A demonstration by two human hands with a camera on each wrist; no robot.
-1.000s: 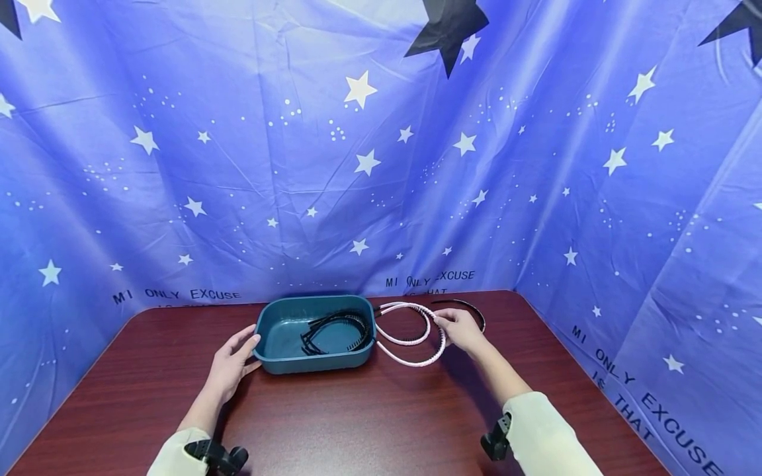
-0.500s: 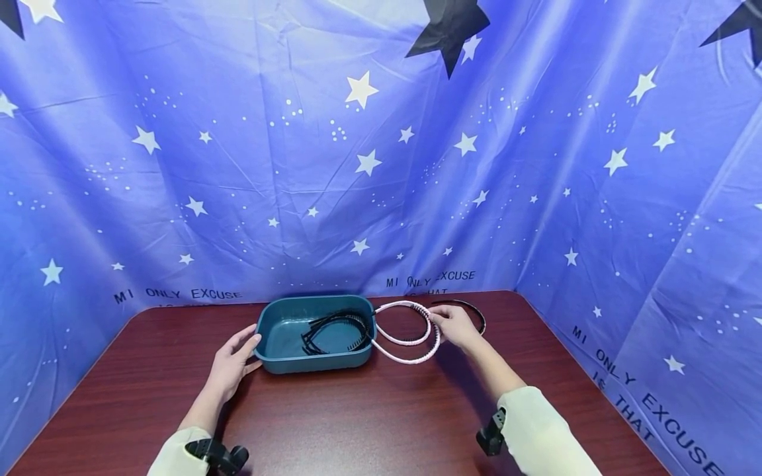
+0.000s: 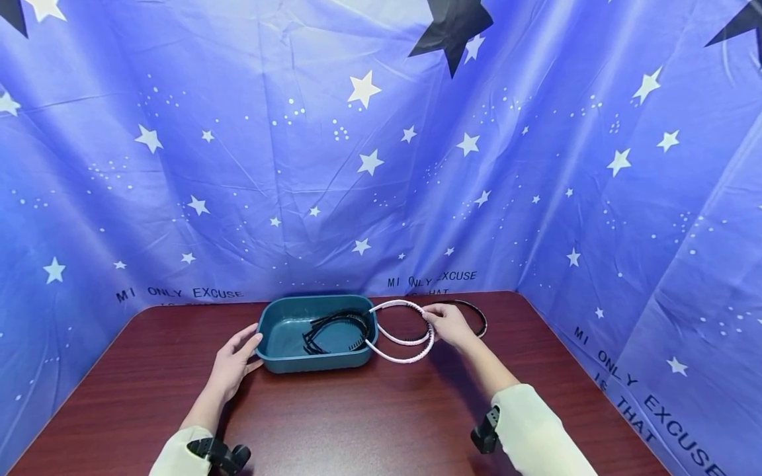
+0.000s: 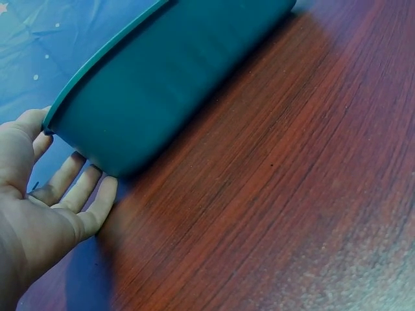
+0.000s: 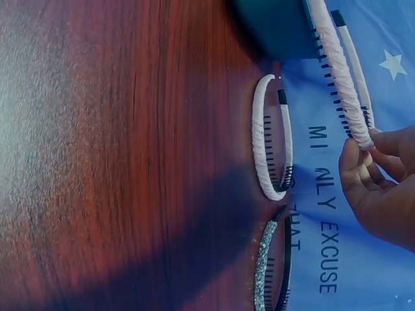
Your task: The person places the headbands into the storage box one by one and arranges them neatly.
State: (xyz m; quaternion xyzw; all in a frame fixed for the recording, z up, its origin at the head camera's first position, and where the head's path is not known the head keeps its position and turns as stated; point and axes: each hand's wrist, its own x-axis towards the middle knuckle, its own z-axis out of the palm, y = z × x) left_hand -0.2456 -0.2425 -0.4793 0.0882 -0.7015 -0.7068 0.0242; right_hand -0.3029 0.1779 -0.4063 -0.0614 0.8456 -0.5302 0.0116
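My right hand (image 3: 450,324) pinches a pale pink wrapped headband (image 3: 402,361) with black inner teeth at the top of its arc. That headband is raised, its ends overlapping the right rim of a teal basin (image 3: 318,363) in the head view. Several black toothed headbands (image 3: 313,330) lie inside the basin, toward its right. My left hand (image 3: 232,363) holds the basin's left end, thumb at the rim and other fingers against the outer wall (image 4: 123,110). Below the held headband, a second pink headband (image 5: 259,136) lies on the table.
Right of the second pink headband lies a black headband with a glittery outer band (image 5: 264,265), partly behind my right hand in the head view. The dark red wooden table (image 3: 333,423) meets a blue star-printed cloth (image 3: 238,165) at the back and sides.
My right hand has moved a little left with the pink headband, bringing its ends farther over the basin's right rim. My left hand and the basin stay in place.
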